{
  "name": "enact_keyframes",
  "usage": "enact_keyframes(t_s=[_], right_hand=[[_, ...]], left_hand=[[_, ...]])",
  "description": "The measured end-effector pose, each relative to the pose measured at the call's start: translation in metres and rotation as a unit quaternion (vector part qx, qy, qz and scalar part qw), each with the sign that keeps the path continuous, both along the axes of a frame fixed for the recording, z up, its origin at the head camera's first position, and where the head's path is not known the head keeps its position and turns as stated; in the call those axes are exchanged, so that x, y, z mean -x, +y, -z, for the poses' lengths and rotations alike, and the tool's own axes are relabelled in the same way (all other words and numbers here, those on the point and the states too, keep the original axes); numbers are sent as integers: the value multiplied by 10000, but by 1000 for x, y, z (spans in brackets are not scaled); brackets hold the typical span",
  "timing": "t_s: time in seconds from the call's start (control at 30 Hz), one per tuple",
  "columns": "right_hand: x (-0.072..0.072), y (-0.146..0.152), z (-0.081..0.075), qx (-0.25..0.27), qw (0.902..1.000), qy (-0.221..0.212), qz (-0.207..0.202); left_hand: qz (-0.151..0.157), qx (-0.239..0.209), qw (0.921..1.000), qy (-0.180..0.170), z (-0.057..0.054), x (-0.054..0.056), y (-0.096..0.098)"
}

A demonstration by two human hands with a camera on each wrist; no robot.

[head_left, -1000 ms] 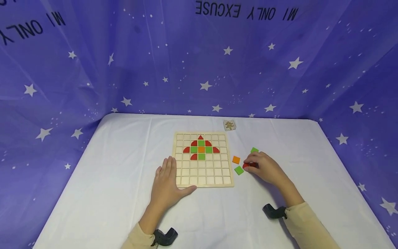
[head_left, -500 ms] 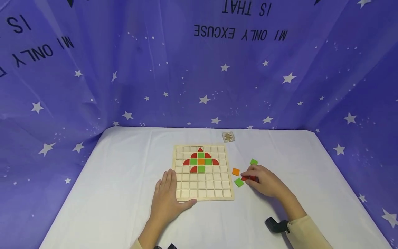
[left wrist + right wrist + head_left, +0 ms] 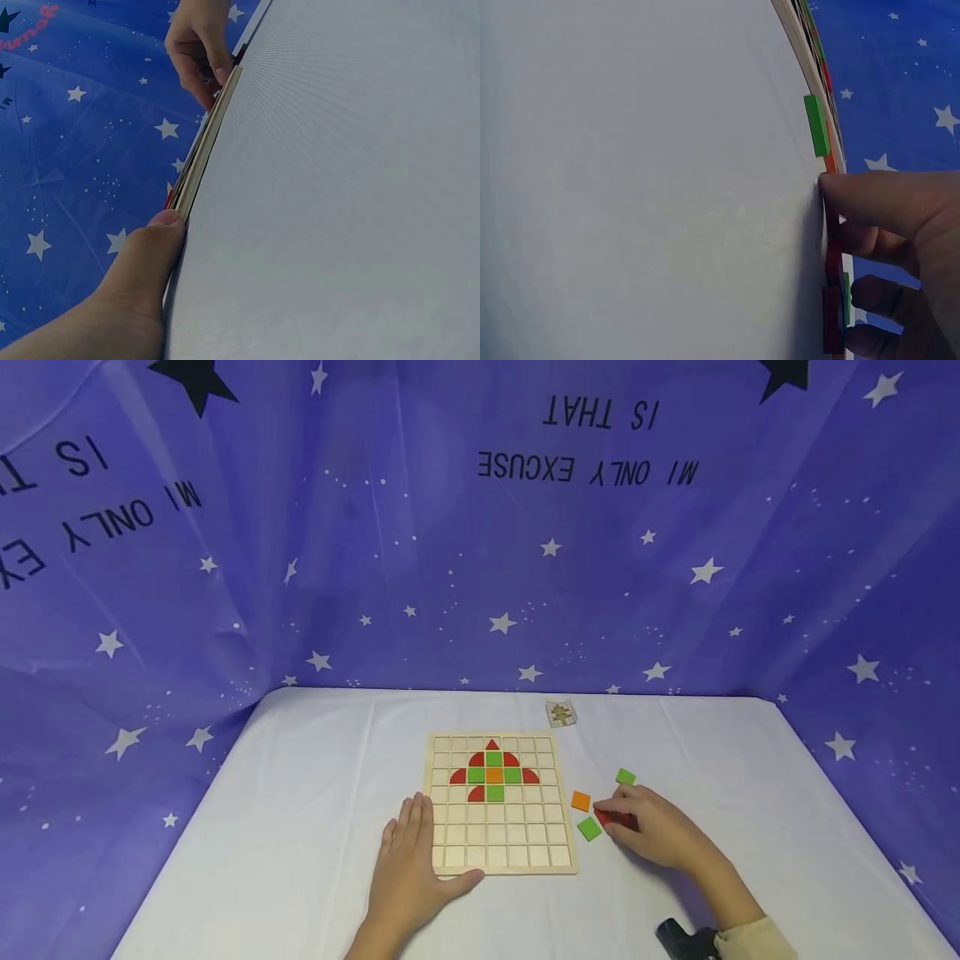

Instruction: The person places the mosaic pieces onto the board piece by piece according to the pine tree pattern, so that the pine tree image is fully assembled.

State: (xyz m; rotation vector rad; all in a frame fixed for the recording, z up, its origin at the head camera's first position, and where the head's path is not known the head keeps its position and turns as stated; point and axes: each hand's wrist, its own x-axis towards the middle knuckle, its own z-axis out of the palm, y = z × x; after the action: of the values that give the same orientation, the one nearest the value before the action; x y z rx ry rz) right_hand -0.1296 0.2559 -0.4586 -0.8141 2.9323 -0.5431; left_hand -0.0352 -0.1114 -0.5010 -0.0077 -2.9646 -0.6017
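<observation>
A wooden grid board point(image 3: 517, 835) lies on the white table, with red, green and orange tiles set in its upper cells. My left hand point(image 3: 408, 877) rests against its left side, fingers straight, thumb along the near edge; the left wrist view shows the thumb point(image 3: 146, 255) at the board's edge point(image 3: 206, 150). To the right of the board, my right hand point(image 3: 660, 831) pinches a red tile point(image 3: 603, 817) between thumb and fingers, low at the table. More red tiles point(image 3: 832, 319) lie beneath that hand, partly hidden.
Loose by the right hand are an orange square tile point(image 3: 581, 801) and two green ones, a nearer green tile point(image 3: 589, 829) and a farther green tile point(image 3: 626, 776). A small pattern card point(image 3: 561, 714) lies behind the board. A star-printed purple curtain point(image 3: 450, 543) surrounds the table.
The head view has tilted upward, so the table sits lower in it. My right fingers have closed in on a red tile among the red ones. The left hand stays at the board.
</observation>
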Motion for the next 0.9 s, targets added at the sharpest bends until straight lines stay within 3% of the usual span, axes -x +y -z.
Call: enact_keyframes(t_s=[0.1,0.33,0.6,0.9], right_hand=[[1,2,-4,-31,9999,-124,10],[18,-2,-16,-86,9993,241,261],[12,-10,-6,-99,9994,110,325],[0,-10,-2,-66,9996,178,191]], left_hand=[[83,-1,9999,-79,-4,3,1],[229,-82,9994,240,-17,28,0],[129,-19,9998,178,-17,17,-6],[165,-66,9998,-125,-12,5,-2]])
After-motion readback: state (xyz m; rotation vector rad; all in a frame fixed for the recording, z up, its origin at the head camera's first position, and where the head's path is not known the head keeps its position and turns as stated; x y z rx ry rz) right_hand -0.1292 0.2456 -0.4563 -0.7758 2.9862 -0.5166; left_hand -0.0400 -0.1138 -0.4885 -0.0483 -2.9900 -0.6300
